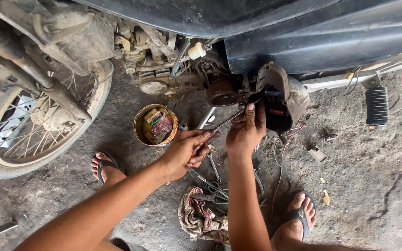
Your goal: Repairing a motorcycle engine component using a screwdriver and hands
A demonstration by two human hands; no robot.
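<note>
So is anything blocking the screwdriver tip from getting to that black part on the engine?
Nothing visible blocks it. The screwdriver, gripped by the left hand, runs up past the right hand's fingertips to the black part; the right hand rests beside the shaft, not across it.

We see a long screwdriver point(219, 126) with a thin metal shaft, lying aslant from lower left to upper right, its handle hidden in a fist and its tip lost at the engine. There, under the motorcycle's dark body, sits the black part point(277, 110) it points to: boxy, open-faced, with an orange bit inside, hanging beside a round brown rotor point(223, 92).
</note>
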